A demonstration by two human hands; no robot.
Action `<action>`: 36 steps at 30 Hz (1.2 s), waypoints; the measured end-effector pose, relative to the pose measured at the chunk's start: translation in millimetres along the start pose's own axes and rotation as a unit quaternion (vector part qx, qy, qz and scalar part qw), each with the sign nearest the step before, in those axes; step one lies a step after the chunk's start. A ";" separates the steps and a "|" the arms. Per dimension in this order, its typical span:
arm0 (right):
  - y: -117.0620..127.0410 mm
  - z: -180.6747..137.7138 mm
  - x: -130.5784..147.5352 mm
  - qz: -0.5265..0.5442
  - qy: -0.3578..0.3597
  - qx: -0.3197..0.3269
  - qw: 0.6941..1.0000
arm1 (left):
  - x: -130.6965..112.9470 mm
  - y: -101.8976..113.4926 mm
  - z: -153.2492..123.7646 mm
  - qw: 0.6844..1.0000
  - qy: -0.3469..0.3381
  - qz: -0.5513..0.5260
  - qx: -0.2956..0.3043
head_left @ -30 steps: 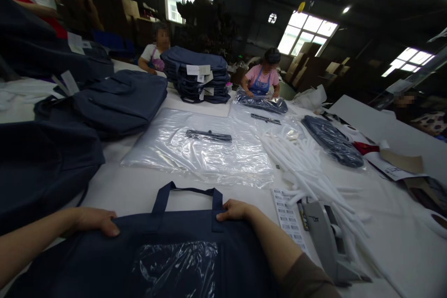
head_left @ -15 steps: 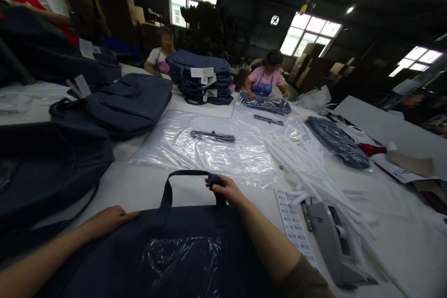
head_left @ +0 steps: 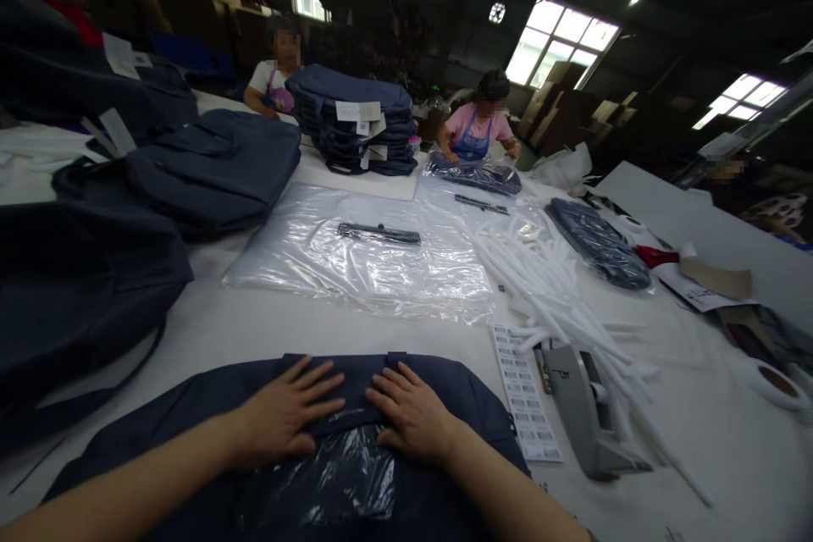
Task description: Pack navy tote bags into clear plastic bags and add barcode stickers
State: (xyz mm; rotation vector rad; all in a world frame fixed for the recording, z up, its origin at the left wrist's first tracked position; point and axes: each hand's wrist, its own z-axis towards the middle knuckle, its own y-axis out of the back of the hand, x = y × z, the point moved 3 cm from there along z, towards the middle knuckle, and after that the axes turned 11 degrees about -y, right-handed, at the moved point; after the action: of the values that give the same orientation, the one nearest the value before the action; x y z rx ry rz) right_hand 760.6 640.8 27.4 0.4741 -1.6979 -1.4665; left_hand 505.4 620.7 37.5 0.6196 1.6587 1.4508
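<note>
A dark navy bag (head_left: 209, 406) lies flat on the white-covered table in front of me, its lower part cut off by the frame. My left hand (head_left: 285, 411) rests palm down near its top edge, fingers spread. Beside it my right hand (head_left: 412, 415) also presses flat on the fabric, fingers apart. Under and between the hands the handle appears folded down onto the bag. A piece of clear plastic (head_left: 352, 474) shines on the bag's front, just below both hands.
Clear plastic bags (head_left: 298, 246) lie beyond the navy bag. On the right are a label sheet (head_left: 522, 398), a grey tape dispenser (head_left: 588, 415) and white cords (head_left: 552, 279). More navy bags (head_left: 216, 161) crowd the left; a bag stack (head_left: 349, 114) and a co-worker (head_left: 478, 127) are farther back.
My right hand has let go of the handle, which went from standing up to lying folded down. My left hand moved right from the bag's left edge. Both hands now lie flat.
</note>
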 end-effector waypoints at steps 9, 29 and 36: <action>37.1 12.6 -41.9 0.091 -0.076 -0.084 0.989 | 47.1 41.1 2.5 0.960 0.141 -0.072 -0.230; 56.5 147.6 -220.4 -0.007 -0.371 -0.059 0.927 | 299.3 107.8 88.3 0.922 0.372 -0.055 -0.087; 89.1 167.6 -232.4 -0.078 -0.347 -0.123 0.926 | 275.2 124.4 81.9 0.941 0.297 0.085 -0.138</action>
State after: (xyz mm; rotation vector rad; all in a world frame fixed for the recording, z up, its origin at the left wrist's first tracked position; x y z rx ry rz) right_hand 787.9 939.5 36.3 -0.0762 -1.9862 -2.0995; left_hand 406.8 913.6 86.4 0.1685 1.8198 2.1007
